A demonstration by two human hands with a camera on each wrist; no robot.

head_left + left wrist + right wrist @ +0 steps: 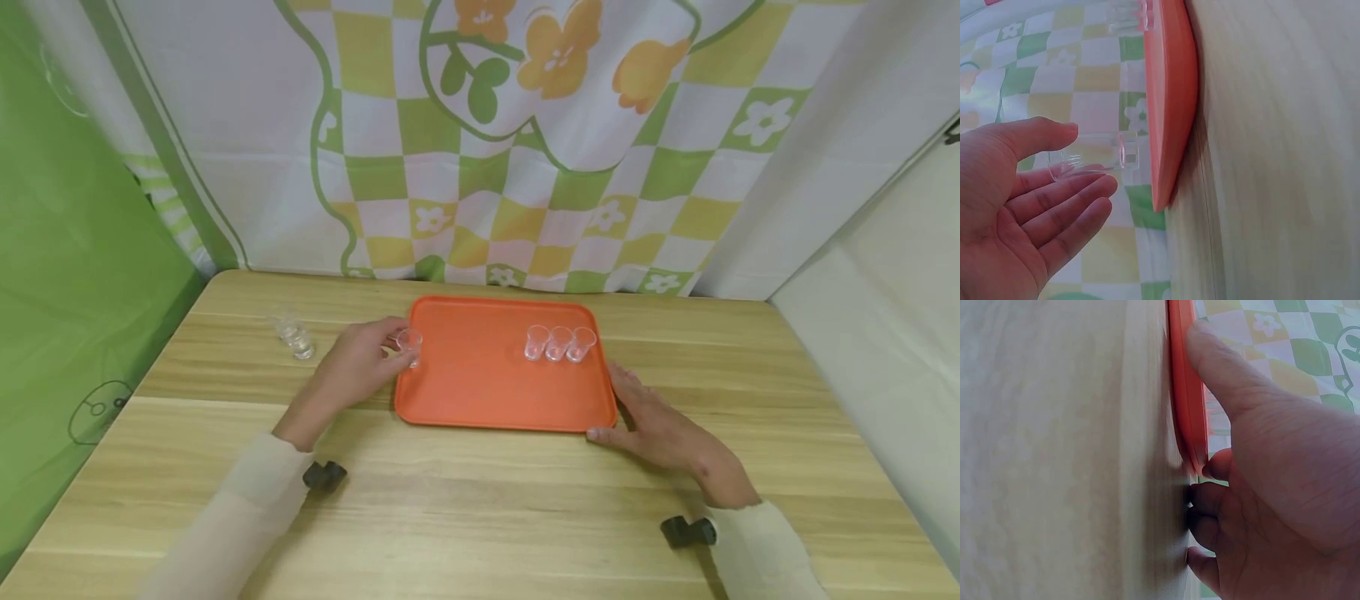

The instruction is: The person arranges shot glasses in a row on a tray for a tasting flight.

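Note:
In the head view my left hand (360, 360) holds a small clear shot glass (409, 342) at the left edge of an orange tray (480, 392). Thumb and fingers pinch the glass (1091, 153) near its rim in the left wrist view; its base is close to the tray edge. Three similar clear glasses (558, 343) stand side by side on the tray's right part. My right hand (660, 425) rests against the tray's near right corner, fingers along the right side and thumb at the front edge. The right wrist view shows the thumb touching the tray rim (1190, 394).
More clear glasses (296, 337) are close together on the wooden table (480, 508), left of my left hand. Behind the table hangs a patterned curtain (510, 183). A green sheet (67, 250) borders the left side and a white one (885, 275) the right.

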